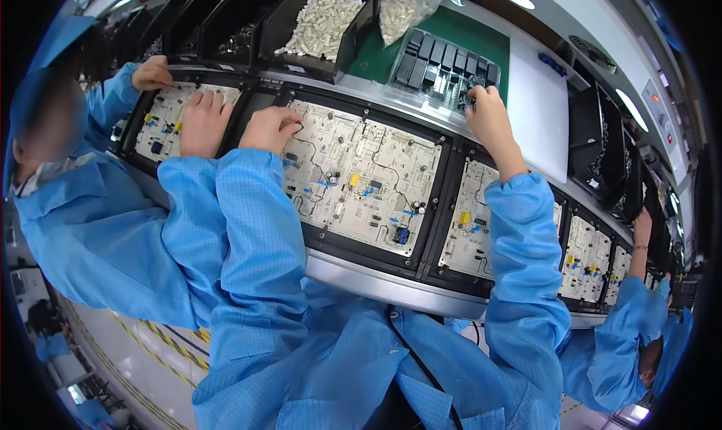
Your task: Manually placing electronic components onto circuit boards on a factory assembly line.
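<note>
My left hand (269,131) is closed in a pinch at the upper left corner of a pale circuit board (331,212). A small dark part shows at its fingertips, too small to name. The board carries yellow, blue and black components and lies in a black frame (361,258). Farther off to the right, my right hand (490,118) reaches into a clear plastic tray (394,84) of black rectangular components (450,56). Its fingers are bent together at the tray's near right part; whatever they grip is hidden.
Black bins stand along the back, one holding white cylindrical pieces (320,24); a clear bag (402,13) of similar pieces lies beside it. More framed boards (587,253) line the rail. A co-worker's hand (203,125) is close on my left; another person's arm (639,249) reaches in at right.
</note>
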Demonstrator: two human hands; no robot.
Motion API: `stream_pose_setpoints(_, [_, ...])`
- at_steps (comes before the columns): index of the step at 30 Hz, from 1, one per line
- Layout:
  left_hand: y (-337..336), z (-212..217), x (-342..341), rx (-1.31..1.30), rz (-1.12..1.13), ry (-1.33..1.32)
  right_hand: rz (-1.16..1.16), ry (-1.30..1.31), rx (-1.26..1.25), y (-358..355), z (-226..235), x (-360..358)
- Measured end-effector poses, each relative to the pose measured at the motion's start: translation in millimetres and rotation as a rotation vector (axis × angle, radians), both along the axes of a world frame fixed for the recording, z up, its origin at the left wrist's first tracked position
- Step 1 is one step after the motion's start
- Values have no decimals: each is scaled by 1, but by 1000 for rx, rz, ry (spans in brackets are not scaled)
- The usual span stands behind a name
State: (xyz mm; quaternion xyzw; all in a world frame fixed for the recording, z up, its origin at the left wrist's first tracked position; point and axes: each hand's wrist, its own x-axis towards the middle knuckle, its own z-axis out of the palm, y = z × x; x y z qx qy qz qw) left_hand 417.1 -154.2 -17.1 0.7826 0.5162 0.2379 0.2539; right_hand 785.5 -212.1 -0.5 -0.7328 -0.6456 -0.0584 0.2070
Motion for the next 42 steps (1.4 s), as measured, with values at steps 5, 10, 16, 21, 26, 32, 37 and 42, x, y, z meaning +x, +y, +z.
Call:
stream_pose_setpoints(5, [6, 0, -2, 122, -50, 100, 127, 49, -8, 5, -10, 23])
stream_pose_setpoints(10, [6, -2, -5, 136, -58, 118, 136, 198, -113, 6, 2, 33])
stream_pose_setpoints(16, [-6, 12, -1, 177, 6, 28, 157, 167, -37, 2, -5, 39])
stream_pose_setpoints(21, [-14, 6, -9, 197, 59, -235, 115, -17, -1, -5, -5, 26])
stream_pose_setpoints(26, [-16, 12, -5, 15, 194, -266, 228, 34, -91, -4, -1, 39])
stream_pose_setpoints(32, [0, 9, 1, 18, 80, -78, 206, 77, -23, -10, 0, 39])
stream_pose_setpoints(37, [20, 8, 2, 100, -176, 143, 217, 165, 25, -8, -4, 49])
stream_pose_setpoints(42, [31, 25, 13, 102, -331, 624, 220, 200, 87, -5, -13, 53])
